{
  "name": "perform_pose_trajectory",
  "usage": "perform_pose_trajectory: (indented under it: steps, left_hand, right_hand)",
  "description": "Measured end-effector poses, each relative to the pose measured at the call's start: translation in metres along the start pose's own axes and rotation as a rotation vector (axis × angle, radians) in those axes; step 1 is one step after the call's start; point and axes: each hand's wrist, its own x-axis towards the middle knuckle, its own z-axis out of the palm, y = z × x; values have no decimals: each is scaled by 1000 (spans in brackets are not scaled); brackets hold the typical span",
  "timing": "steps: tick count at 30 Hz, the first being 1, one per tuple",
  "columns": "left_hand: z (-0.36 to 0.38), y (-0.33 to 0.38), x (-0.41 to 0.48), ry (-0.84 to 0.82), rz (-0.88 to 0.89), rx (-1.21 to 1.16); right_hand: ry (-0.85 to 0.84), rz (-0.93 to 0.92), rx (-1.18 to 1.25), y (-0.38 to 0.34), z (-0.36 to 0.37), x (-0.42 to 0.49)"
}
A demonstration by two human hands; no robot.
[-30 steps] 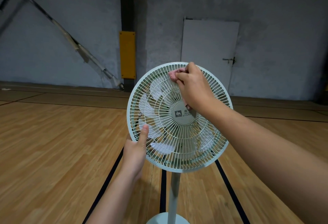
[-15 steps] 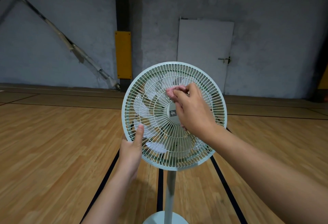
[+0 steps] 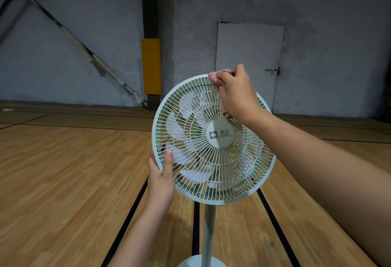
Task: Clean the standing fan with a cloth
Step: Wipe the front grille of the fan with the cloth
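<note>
Standing fan (image 3: 213,139): pale green, upright on its pole on the wooden floor (image 3: 63,182), right in front of me; its round grille faces me and the white blades show behind the wires.
Hub badge (image 3: 221,134): round, at the middle of the grille, with a small logo on it.
Cloth (image 3: 214,77): pink, bunched up, pressed on the top rim of the grille, a little right of the top centre; a small bit of it also peeks out under the heel of my palm.
Right hand (image 3: 236,93): I see it lying over the upper right of the grille, fingers curled together and pinching the cloth against the rim.
Left hand (image 3: 161,180): I have it at the lower left edge of the grille, thumb laid flat on the front wires; the other fingers wrap behind the rim and are hidden from me.
Pole and base (image 3: 208,235): the pole drops straight from under the grille to a round base at the near edge of my view.
Far side: grey wall with a white door (image 3: 249,59) to the right and a yellow pad (image 3: 151,67) on a dark column to the left.
</note>
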Motion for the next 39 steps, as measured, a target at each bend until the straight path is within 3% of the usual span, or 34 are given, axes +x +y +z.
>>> perform_pose_trajectory:
  steps: [5, 15, 20, 39]
  left_hand:
    - [-2, -1, 1, -13, 10, -37]
    - [-3, 7, -8, -41, 239, 71]
    - [-4, 3, -7, -36, 321, 158]
    - [-8, 0, -4, -28, 326, 195]
  right_hand:
    - [-16, -20, -3, 4, 8, -14]
    - [-120, -53, 165, 8, 1, -88]
    - [-111, -74, 94, 9, -3, -101]
    - [-67, 27, 28, 23, -6, 4]
